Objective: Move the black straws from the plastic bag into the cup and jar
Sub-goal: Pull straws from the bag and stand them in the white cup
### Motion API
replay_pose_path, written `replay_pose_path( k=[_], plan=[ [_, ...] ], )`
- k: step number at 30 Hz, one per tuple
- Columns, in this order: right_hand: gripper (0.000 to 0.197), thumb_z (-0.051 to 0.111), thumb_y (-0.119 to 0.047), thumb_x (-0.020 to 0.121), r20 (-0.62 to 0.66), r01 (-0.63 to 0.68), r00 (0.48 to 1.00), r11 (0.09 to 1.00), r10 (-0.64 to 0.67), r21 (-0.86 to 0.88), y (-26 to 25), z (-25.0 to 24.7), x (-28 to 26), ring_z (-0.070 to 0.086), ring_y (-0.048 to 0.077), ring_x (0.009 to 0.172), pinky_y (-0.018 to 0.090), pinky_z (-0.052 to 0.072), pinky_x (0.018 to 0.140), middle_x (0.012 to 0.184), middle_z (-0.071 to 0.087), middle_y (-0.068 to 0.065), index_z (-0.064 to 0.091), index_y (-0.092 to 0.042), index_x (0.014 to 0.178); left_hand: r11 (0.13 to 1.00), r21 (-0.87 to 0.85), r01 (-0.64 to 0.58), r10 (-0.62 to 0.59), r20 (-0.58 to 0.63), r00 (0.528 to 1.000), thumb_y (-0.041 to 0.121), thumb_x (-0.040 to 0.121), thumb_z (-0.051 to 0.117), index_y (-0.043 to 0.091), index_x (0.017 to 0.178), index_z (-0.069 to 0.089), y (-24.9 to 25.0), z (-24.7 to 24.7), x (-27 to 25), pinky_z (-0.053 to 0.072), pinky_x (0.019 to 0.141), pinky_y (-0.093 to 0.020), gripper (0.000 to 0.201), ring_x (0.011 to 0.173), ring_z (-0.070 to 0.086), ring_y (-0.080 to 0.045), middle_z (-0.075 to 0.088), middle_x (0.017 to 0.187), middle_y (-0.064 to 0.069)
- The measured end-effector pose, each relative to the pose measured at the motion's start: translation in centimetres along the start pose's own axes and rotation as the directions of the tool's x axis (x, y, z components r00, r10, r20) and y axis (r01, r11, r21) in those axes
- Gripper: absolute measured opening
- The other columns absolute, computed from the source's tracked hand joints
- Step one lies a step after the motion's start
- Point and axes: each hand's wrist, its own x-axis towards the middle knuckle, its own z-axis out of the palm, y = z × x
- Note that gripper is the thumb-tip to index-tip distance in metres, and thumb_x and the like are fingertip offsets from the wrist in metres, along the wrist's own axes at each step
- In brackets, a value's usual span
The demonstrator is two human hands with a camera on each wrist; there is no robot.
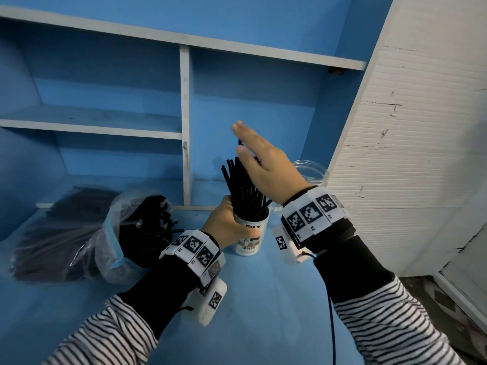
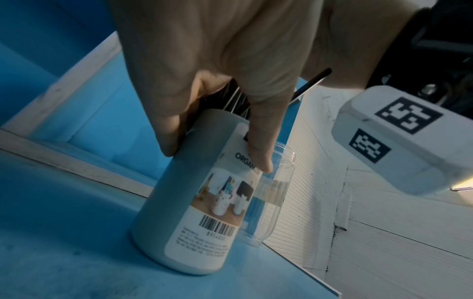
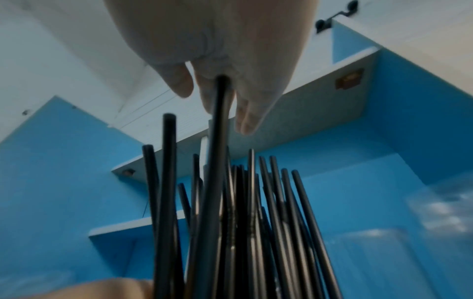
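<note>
A white labelled cup (image 1: 250, 233) (image 2: 184, 212) stands on the blue table (image 1: 263, 299), packed with upright black straws (image 1: 242, 185) (image 3: 243, 222). My left hand (image 1: 226, 222) (image 2: 217, 81) grips the cup near its rim. Flat above the straws hovers my right hand (image 1: 253, 143) (image 3: 217, 50), fingers straight, the tallest straw's tip touching them. The clear empty jar (image 1: 315, 172) (image 2: 271, 198) stands just behind the cup on the right. At the left lies the plastic bag (image 1: 105, 238), with many black straws (image 1: 147, 222) poking from its mouth.
A blue shelf unit with a white divider (image 1: 185, 122) backs the table. A white ribbed panel (image 1: 408, 154) closes off the right side next to the jar. The right wrist's white camera block (image 2: 399, 145) hangs close to the cup.
</note>
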Motion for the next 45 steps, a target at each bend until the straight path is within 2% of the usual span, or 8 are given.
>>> replay_pose_path(
  k=[5, 11, 22, 28, 33, 38, 42, 45],
  plan=[
    [0.036, 0.042, -0.028, 0.101, -0.079, -0.057, 0.996, 0.986, 0.045, -0.155, 0.4, 0.3, -0.2, 0.053, 0.018, 0.122, 0.032, 0.042, 0.102, 0.136, 0.055, 0.001, 0.052, -0.016, 0.134, 1.000, -0.004, 0.011, -0.011, -0.002, 1.000, 0.017, 0.063, 0.087, 0.018, 0.124, 0.044, 0.0, 0.0, -0.2, 0.051, 0.093, -0.037, 0.075, 0.104, 0.062, -0.017, 0.064, 0.111, 0.001],
    [0.017, 0.059, -0.002, 0.088, -0.289, 0.048, 0.954, 0.994, -0.075, -0.099, 0.8, -0.5, 0.1, 0.064, 0.015, 0.082, 0.013, 0.049, 0.077, 0.096, 0.067, 0.004, 0.067, -0.007, 0.102, 1.000, -0.012, 0.026, -0.026, 0.005, 1.000, 0.018, 0.063, 0.086, 0.020, 0.126, 0.046, 0.3, 0.0, -0.4, 0.049, 0.092, -0.032, 0.075, 0.104, 0.061, -0.014, 0.064, 0.112, 0.005],
    [0.044, 0.030, -0.037, 0.104, 0.149, -0.098, 0.980, 0.967, 0.136, -0.237, 0.2, 0.2, -1.2, 0.041, 0.014, 0.136, 0.027, 0.029, 0.111, 0.144, 0.049, -0.003, 0.046, -0.021, 0.142, 0.998, 0.058, 0.030, -0.032, 0.032, 0.999, 0.044, 0.039, 0.081, 0.015, 0.125, 0.045, 1.0, -0.3, -0.8, 0.051, 0.096, -0.040, 0.099, 0.104, 0.063, -0.015, 0.065, 0.113, 0.003],
    [0.040, 0.041, -0.036, 0.101, -0.075, -0.090, 0.994, 0.982, 0.078, -0.164, -1.3, -0.2, -1.2, 0.052, 0.018, 0.124, 0.032, 0.041, 0.102, 0.134, 0.058, 0.001, 0.051, -0.019, 0.136, 0.978, 0.180, 0.103, -0.108, 0.016, 0.994, 0.022, 0.075, 0.080, 0.015, 0.151, 0.021, 1.3, -2.3, -3.3, 0.036, 0.110, -0.034, 0.097, 0.135, 0.039, -0.017, 0.038, 0.149, 0.002],
    [0.018, 0.051, -0.011, 0.089, -0.366, 0.198, 0.912, 0.980, -0.185, -0.002, -4.7, 1.9, -2.0, 0.058, 0.007, 0.091, 0.018, 0.048, 0.081, 0.099, 0.065, -0.001, 0.065, -0.007, 0.101, 0.978, 0.180, -0.110, 0.156, -0.266, 0.951, 0.011, 0.081, 0.067, 0.024, 0.105, 0.063, 2.0, -7.6, -6.7, 0.048, 0.086, -0.023, 0.027, 0.076, 0.057, -0.005, 0.066, 0.104, 0.003],
    [0.017, 0.058, -0.013, 0.090, -0.055, 0.111, 0.993, 0.979, -0.103, 0.170, -5.4, 7.0, -3.0, 0.060, 0.008, 0.097, 0.015, 0.047, 0.082, 0.102, 0.066, -0.003, 0.065, -0.011, 0.105, 0.918, 0.386, -0.087, 0.256, -0.412, 0.874, 0.014, 0.078, 0.068, 0.032, 0.095, 0.064, 1.4, -13.9, -8.8, 0.045, 0.081, -0.028, 0.024, 0.086, 0.058, -0.013, 0.061, 0.098, 0.004],
    [0.034, 0.064, -0.028, 0.090, 0.297, -0.024, 0.955, 0.998, 0.006, 0.058, -4.4, 11.4, -3.6, 0.054, 0.009, 0.112, 0.011, 0.036, 0.086, 0.123, 0.062, -0.002, 0.061, -0.021, 0.123, 0.897, 0.432, 0.098, 0.066, -0.350, 0.934, 0.040, 0.064, 0.070, 0.054, 0.084, 0.057, -1.5, -17.1, -9.1, 0.049, 0.079, -0.033, 0.028, 0.084, 0.062, -0.019, 0.063, 0.100, -0.004],
    [0.039, 0.069, -0.024, 0.087, 0.376, -0.071, 0.926, 0.990, 0.019, 0.125, -4.7, 13.7, -3.8, 0.057, 0.013, 0.111, 0.021, 0.043, 0.094, 0.122, 0.063, 0.000, 0.061, -0.021, 0.125, 0.901, 0.423, 0.101, -0.001, -0.231, 0.973, 0.021, 0.075, 0.072, 0.051, 0.087, 0.062, -3.2, -17.7, -9.5, 0.050, 0.092, -0.035, 0.034, 0.101, 0.063, -0.015, 0.067, 0.110, 0.004]
  ],
)
